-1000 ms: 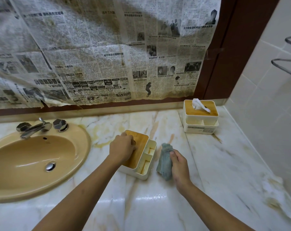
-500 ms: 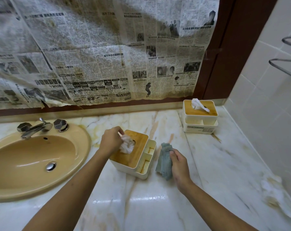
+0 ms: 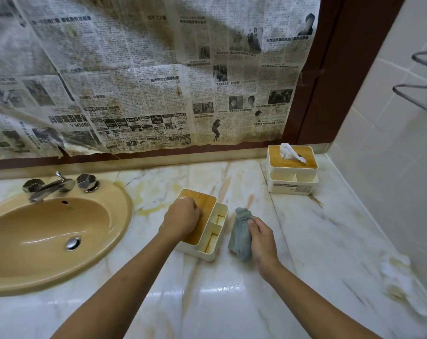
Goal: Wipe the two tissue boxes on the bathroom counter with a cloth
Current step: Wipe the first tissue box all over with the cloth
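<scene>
Pressing on the near tissue box (image 3: 208, 225) lid, the left hand (image 3: 183, 217) is curled, contents unclear; box sits mid-tabletop (image 3: 222, 302). Blue cloth (image 3: 240, 234) is pinched by the right hand (image 3: 262, 241), just beside it. Risks: box skidding on glossy marble; far tissue box (image 3: 292, 172) tissue snagged.

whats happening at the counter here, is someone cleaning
A person stands at a marble bathroom counter. Their left hand presses down on the wooden lid of the nearer tissue box, hiding its opening. Their right hand holds a grey-blue cloth bunched on the counter just beside that box, not yet on it. The second tissue box sits untouched in the back corner, a tissue poking out. A tan sink is to the left.
</scene>
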`<state>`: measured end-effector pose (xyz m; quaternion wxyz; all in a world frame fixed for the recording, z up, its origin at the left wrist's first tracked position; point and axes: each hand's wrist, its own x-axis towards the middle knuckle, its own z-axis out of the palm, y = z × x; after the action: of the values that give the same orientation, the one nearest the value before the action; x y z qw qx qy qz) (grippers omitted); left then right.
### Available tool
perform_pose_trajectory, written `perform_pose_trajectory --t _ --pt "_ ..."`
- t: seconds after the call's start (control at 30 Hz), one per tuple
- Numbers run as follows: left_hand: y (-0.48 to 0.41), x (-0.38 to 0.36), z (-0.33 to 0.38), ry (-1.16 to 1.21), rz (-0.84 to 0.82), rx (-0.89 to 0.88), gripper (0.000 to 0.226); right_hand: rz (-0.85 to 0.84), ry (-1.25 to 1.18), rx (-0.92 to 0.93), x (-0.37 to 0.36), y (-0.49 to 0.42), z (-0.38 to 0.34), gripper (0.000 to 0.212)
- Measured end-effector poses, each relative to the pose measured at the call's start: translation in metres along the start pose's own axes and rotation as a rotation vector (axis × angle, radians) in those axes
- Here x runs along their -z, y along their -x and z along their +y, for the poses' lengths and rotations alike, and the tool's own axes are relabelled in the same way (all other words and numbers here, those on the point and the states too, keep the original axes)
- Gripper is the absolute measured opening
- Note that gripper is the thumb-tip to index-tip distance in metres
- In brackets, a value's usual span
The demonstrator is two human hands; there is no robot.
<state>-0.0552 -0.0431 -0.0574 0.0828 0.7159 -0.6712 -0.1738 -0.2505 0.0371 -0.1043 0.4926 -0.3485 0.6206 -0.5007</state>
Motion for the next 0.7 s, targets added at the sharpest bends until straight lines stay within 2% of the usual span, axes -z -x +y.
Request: perform_pose_trajectory --t 0.1,0.33,0.53,0.7 --pt "0.000 -0.004 -0.003 0.014 -0.070 0.043 0.028 -0.006 0.000 0.001 0.000 0.003 0.004 0.026" --pt "-0.003 0.003 -0.011 0.194 -0.191 0.055 0.020 -0.080 -0.054 0.049 -0.005 0.013 0.000 0.026" --pt "-0.002 0.028 -0.007 0.537 -0.226 0.082 0.021 -0.135 -0.054 0.175 -0.013 0.017 -0.017 0.029" --pt "-0.002 0.049 0.001 0.712 -0.239 0.131 0.017 -0.211 0.086 0.338 -0.017 0.023 -0.017 0.038"
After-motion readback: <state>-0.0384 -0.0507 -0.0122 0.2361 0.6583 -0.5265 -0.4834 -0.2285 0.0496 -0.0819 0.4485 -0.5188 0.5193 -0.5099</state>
